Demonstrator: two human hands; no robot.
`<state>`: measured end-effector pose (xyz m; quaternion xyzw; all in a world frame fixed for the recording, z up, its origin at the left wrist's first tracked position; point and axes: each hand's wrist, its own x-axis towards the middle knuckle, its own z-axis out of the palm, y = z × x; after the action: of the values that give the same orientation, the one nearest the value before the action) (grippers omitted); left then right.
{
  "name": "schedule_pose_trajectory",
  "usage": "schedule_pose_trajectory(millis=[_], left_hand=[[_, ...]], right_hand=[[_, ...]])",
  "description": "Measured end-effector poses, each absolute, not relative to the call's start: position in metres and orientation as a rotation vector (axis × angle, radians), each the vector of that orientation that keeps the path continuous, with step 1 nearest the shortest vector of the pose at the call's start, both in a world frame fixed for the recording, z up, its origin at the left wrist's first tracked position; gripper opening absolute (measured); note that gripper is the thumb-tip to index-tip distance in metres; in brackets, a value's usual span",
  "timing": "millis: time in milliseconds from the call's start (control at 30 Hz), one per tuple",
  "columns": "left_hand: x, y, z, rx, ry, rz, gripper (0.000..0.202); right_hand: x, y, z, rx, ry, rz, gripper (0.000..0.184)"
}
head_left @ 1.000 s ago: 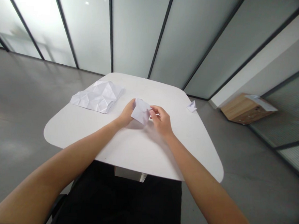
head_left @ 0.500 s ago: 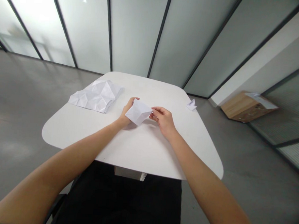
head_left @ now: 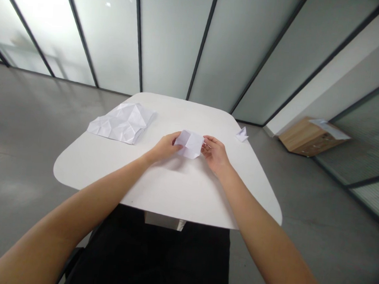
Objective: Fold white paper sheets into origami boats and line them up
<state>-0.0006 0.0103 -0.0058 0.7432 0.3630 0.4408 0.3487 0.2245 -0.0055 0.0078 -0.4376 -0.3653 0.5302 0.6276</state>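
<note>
A small folded sheet of white paper (head_left: 191,144) is held up over the middle of the white table (head_left: 173,188). My left hand (head_left: 167,147) pinches its left edge, thumb on the near face and fingers partly hidden behind. At the paper's right edge is my right hand (head_left: 215,153), thumb and fingers closed on the edge; the exact grip there is too small to make out. Creases run across the paper's face.
Creased white sheets (head_left: 122,122) lie at the table's left. Near its right edge sits a small folded paper piece (head_left: 242,134). A wooden box (head_left: 309,137) stands on the floor at right, and frosted glass panels (head_left: 171,37) rise behind the table.
The paper has shifted right and turned, so its edges now lie more level. My left hand has moved right with its thumb now on the near face; my right hand has moved slightly right.
</note>
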Motion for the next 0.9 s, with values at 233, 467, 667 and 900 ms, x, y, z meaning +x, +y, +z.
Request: schedule_pose_trajectory(millis=[233,467,667,900], left_hand=[[-0.005,0.013,-0.007,2.16,0.875,0.98,0.064],[-0.01,0.011,-0.002,2.555,0.886,1.024,0.06],[-0.011,0.003,0.001,2.596,0.865,0.997,0.065],[-0.005,0.004,-0.003,2.664,0.727,0.931,0.074]], right_hand=[[0.229,0.001,0.002,-1.061,-0.83,1.19,0.023],[0.234,0.002,0.0,-1.081,-0.888,1.192,0.028],[0.227,-0.005,-0.001,-1.082,-0.917,1.271,0.03],[0.215,-0.01,-0.003,-1.094,-0.973,1.35,0.035]])
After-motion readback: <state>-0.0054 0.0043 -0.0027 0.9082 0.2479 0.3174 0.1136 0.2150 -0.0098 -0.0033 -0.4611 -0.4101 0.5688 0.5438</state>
